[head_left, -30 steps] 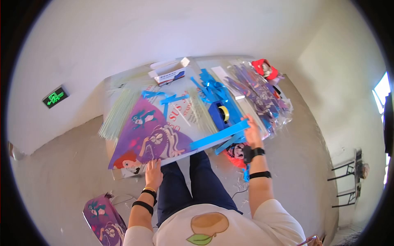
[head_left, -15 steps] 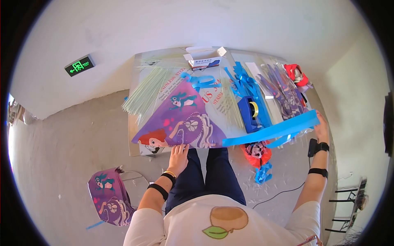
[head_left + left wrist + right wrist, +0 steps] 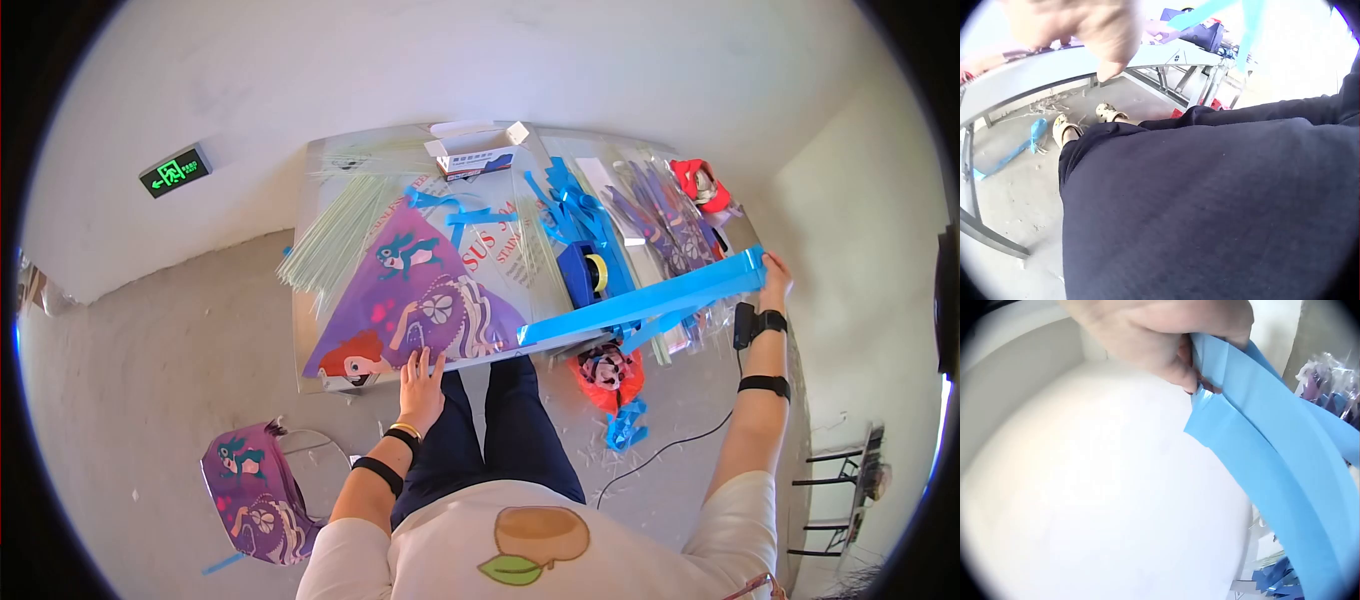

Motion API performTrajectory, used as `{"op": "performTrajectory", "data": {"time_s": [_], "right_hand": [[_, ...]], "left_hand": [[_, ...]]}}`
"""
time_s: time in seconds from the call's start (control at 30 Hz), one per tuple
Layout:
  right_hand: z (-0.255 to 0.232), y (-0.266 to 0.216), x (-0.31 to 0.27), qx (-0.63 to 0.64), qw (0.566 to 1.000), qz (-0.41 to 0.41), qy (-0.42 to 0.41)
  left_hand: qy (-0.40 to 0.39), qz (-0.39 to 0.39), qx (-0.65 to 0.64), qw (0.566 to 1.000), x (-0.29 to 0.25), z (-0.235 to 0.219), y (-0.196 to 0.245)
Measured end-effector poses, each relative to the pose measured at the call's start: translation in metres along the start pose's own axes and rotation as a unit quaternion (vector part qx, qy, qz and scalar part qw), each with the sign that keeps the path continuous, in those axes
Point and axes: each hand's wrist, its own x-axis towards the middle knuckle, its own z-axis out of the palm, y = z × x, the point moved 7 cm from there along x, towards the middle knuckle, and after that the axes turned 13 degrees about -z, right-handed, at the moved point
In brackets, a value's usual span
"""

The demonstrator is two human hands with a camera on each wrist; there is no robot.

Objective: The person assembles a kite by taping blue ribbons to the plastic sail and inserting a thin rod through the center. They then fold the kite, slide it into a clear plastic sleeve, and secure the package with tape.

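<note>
A purple triangular sheet (image 3: 400,290) printed with a red-haired figure lies on the table. My left hand (image 3: 421,392) rests with extended fingers on the sheet's near edge; in the left wrist view the hand (image 3: 1085,31) is blurred above the table edge. My right hand (image 3: 775,280) pinches the far end of a long blue strip (image 3: 650,297), which stretches from the sheet's right corner. In the right wrist view the thumb and fingers of that hand (image 3: 1172,337) grip the folded blue strip (image 3: 1254,450).
A blue tape dispenser (image 3: 581,275), loose blue strips (image 3: 575,200), a white box (image 3: 480,163), thin pale rods (image 3: 340,235) and plastic-wrapped purple pieces (image 3: 670,220) are on the table. A red bag (image 3: 610,375) hangs at its near edge. Another purple printed piece (image 3: 258,490) is at lower left.
My right hand has moved out to the right, drawing the blue strip out longer. My left hand stays at the sheet's near edge. The head view has shifted.
</note>
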Motion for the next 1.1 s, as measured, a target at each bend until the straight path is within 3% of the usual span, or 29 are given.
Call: {"op": "performTrajectory", "data": {"time_s": [0.17, 0.33, 0.4, 0.43, 0.47, 0.5, 0.57, 0.6, 0.67, 0.7, 0.77, 0.8, 0.9, 0.97, 1.03, 1.07, 1.1], "right_hand": [[0.008, 0.016, 0.008, -0.004, 0.999, -0.047, -0.001], [0.02, -0.002, -0.028, 0.127, 0.99, 0.044, -0.04], [0.03, -0.049, -0.073, 0.195, 0.969, 0.147, -0.046], [0.031, -0.044, -0.075, 0.221, 0.958, 0.177, -0.044], [0.033, -0.024, -0.073, 0.249, 0.945, 0.207, -0.043], [-0.002, 0.02, -0.059, 0.247, 0.947, 0.201, -0.035], [0.016, 0.098, -0.043, 0.354, 0.883, 0.286, -0.113], [0.015, 0.092, -0.051, 0.355, 0.884, 0.283, -0.108], [0.015, 0.057, -0.086, 0.36, 0.912, 0.195, 0.002], [0.019, 0.033, -0.111, 0.361, 0.912, 0.194, 0.007], [0.023, -0.029, -0.142, 0.45, 0.887, 0.103, -0.02], [0.025, -0.004, -0.142, 0.426, 0.895, 0.089, -0.098], [0.019, -0.007, -0.155, 0.497, 0.861, 0.069, -0.082], [0.016, 0.012, -0.158, 0.524, 0.841, 0.119, -0.066], [0.015, 0.02, -0.157, 0.519, 0.842, 0.145, -0.019], [0.012, 0.022, -0.156, 0.433, 0.889, 0.141, -0.055], [0.005, 0.023, -0.155, 0.434, 0.888, 0.144, -0.052]], "left_hand": [[-0.012, 0.007, 0.002, 1.0, 0.0, -0.006, -0.001], [-0.014, -0.002, -0.017, 1.0, 0.001, 0.0, -0.002], [-0.015, 0.003, -0.004, 1.0, 0.0, -0.002, 0.001], [-0.011, 0.009, 0.009, 1.0, 0.0, 0.0, 0.001], [-0.009, 0.02, 0.004, 1.0, 0.0, 0.002, 0.002], [-0.012, 0.018, 0.018, 1.0, 0.0, 0.002, 0.001], [-0.013, 0.024, 0.032, 0.999, 0.0, 0.004, 0.002], [-0.013, 0.022, 0.039, 0.999, 0.0, 0.005, 0.001], [-0.025, 0.02, 0.042, 0.999, -0.001, 0.006, 0.0], [-0.024, 0.025, 0.044, 0.998, -0.002, 0.003, 0.001], [-0.032, 0.015, 0.037, 0.999, -0.001, -0.003, 0.006], [-0.024, 0.018, 0.042, 0.999, -0.002, 0.001, 0.004], [-0.032, 0.013, 0.046, 0.998, -0.002, 0.002, 0.006], [-0.025, 0.023, 0.05, 0.998, -0.003, 0.002, 0.004], [-0.023, 0.028, 0.069, 0.997, -0.001, 0.005, 0.005], [-0.021, 0.031, 0.066, 0.997, -0.001, 0.007, 0.004], [-0.022, 0.032, 0.07, 0.997, -0.003, 0.005, 0.004]]}}
